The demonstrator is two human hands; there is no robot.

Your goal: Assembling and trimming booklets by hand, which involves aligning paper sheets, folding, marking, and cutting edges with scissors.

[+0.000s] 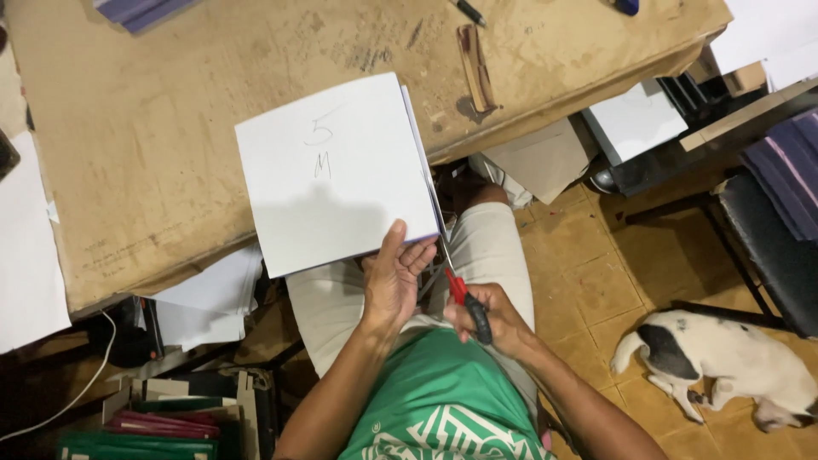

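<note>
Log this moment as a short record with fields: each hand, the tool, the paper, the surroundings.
left hand: holds the near edge of the white paper stack
right hand: grips the scissors
scissors: red and black handles, blades at the stack's right edge
paper stack: lies partly on the brown table, near edge overhanging
floor: white and black dog lying on the tiles

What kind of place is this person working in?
Probably a small paper or bookbinding workshop: a worn worktable covered in brown board, a white paper stack trimmed with scissors, and folders piled on the tiled floor.
</note>
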